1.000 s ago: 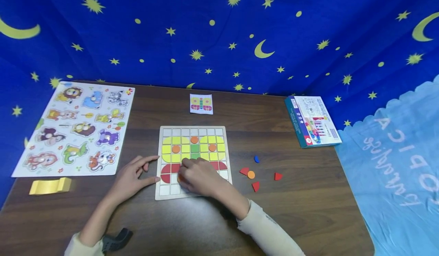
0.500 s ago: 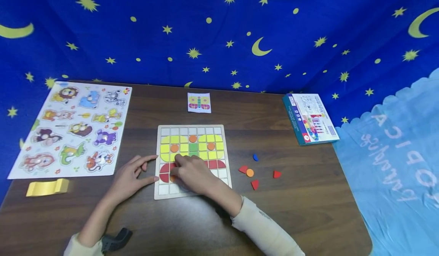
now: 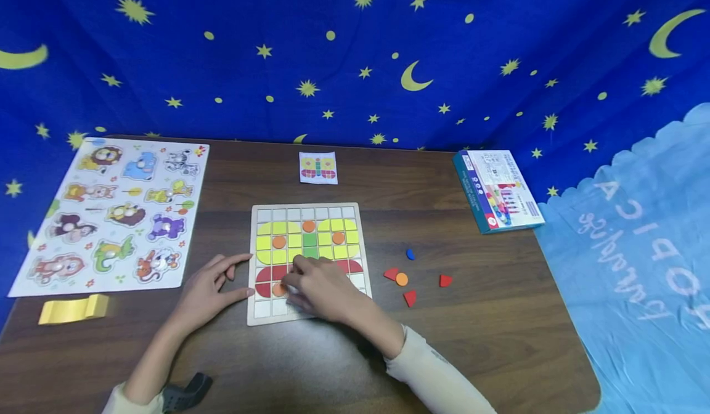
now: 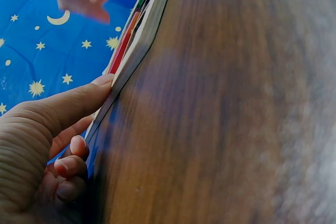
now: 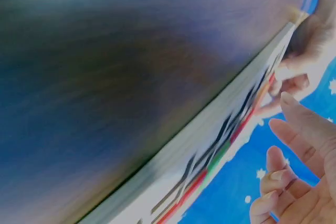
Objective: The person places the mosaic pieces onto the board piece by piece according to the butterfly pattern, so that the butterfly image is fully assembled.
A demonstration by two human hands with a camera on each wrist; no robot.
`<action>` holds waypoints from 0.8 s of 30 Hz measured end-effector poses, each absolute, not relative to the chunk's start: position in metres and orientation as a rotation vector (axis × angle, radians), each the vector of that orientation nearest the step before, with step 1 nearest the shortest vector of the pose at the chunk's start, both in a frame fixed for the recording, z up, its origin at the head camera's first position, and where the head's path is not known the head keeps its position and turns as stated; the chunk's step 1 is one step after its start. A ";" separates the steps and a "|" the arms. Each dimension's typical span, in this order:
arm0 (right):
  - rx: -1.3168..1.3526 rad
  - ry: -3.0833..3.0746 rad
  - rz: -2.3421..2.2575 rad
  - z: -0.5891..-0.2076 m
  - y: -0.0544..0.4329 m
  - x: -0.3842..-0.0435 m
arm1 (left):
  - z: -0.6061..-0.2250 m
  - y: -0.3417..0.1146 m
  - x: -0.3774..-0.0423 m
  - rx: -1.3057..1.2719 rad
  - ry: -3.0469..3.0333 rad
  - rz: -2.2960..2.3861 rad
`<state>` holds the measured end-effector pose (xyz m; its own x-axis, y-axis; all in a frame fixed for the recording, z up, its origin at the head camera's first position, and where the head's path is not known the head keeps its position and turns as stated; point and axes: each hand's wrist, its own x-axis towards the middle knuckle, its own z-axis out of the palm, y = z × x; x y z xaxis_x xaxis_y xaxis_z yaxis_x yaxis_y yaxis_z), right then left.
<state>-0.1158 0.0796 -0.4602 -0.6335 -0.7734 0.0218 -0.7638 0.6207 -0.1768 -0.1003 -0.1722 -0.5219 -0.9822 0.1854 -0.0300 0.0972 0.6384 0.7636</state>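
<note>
A square wooden mosaic board (image 3: pixel 263 310) lies on the table, filled with yellow, green, red and orange pieces that form a butterfly. My left hand (image 3: pixel 205 294) touches its left edge with thumb and index finger spread apart, the other fingers bent. Over the lower middle of the board is my right hand (image 3: pixel 327 288), covering some cells. In the right wrist view its fingers are loosely bent, with nothing between them. An orange round piece (image 3: pixel 279 289) sits in a lower-left cell, just beside the right fingertips. Red pieces (image 3: pixel 265 289) lie around it.
Right of the board are an orange disc (image 3: pixel 402 280), several red quarter pieces (image 3: pixel 409 297) and a blue piece (image 3: pixel 410 254). A butterfly picture card (image 3: pixel 318 168) lies behind the board. An animal puzzle (image 3: pixel 111 217), a yellow block (image 3: pixel 73 309) and a box (image 3: pixel 499 191) stand around.
My right hand moved left over the lower-left cells, then back right and off the orange round piece, which now shows in its cell. My left hand stays at the board's edge.
</note>
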 end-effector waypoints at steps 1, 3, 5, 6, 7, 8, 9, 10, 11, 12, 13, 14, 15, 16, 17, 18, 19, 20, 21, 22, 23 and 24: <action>-1.303 2.779 -0.288 -0.459 0.086 -0.115 | -0.522 -0.172 -0.100 0.233 2.746 1.269; -1.264 2.791 -0.327 -0.457 0.101 -0.112 | -0.521 -0.172 -0.100 0.223 2.743 1.265; -1.214 2.815 -0.369 -0.457 0.118 -0.108 | -0.521 -0.172 -0.100 0.212 2.740 1.257; -1.193 2.834 -0.379 -0.458 0.127 -0.107 | -0.520 -0.172 -0.100 0.208 2.738 1.254; -1.165 2.856 -0.389 -0.458 0.137 -0.105 | -0.520 -0.172 -0.100 0.205 2.736 1.251; -1.137 2.880 -0.394 -0.458 0.147 -0.103 | -0.520 -0.172 -0.100 0.204 2.736 1.245; -1.100 2.900 -0.409 -0.459 0.157 -0.102 | -0.519 -0.172 -0.100 0.204 2.736 1.242; -1.058 2.921 -0.421 -0.459 0.168 -0.101 | -0.519 -0.172 -0.101 0.204 2.736 1.240; -1.014 2.938 -0.432 -0.460 0.178 -0.100 | -0.519 -0.173 -0.101 0.203 2.735 1.239; -0.968 2.958 -0.430 -0.460 0.188 -0.099 | -0.519 -0.173 -0.101 0.200 2.732 1.240; -0.916 2.971 -0.438 -0.461 0.198 -0.097 | -0.519 -0.173 -0.101 0.200 2.731 1.239; -0.866 2.977 -0.451 -0.462 0.208 -0.096 | -0.519 -0.172 -0.101 0.198 2.731 1.236; -0.822 2.985 -0.457 -0.463 0.217 -0.094 | -0.519 -0.172 -0.101 0.197 2.731 1.238; -0.786 2.993 -0.456 -0.464 0.225 -0.093 | -0.519 -0.172 -0.101 0.195 2.731 1.238; -0.757 2.999 -0.454 -0.465 0.232 -0.091 | -0.519 -0.172 -0.101 0.194 2.732 1.238; -0.730 3.003 -0.452 -0.466 0.239 -0.089 | -0.519 -0.172 -0.101 0.195 2.733 1.238; -0.705 3.007 -0.450 -0.467 0.244 -0.087 | -0.520 -0.172 -0.101 0.198 2.737 1.237; -0.685 3.013 -0.440 -0.468 0.249 -0.085 | -0.520 -0.172 -0.101 0.201 2.739 1.237; -0.668 3.020 -0.428 -0.468 0.253 -0.082 | -0.520 -0.172 -0.101 0.205 2.742 1.238; -0.649 3.022 -0.417 -0.469 0.257 -0.080 | -0.520 -0.172 -0.101 0.208 2.743 1.239; -0.629 3.023 -0.408 -0.469 0.260 -0.078 | -0.520 -0.172 -0.101 0.211 2.744 1.240; -0.609 3.024 -0.397 -0.469 0.262 -0.077 | -0.520 -0.172 -0.101 0.214 2.745 1.240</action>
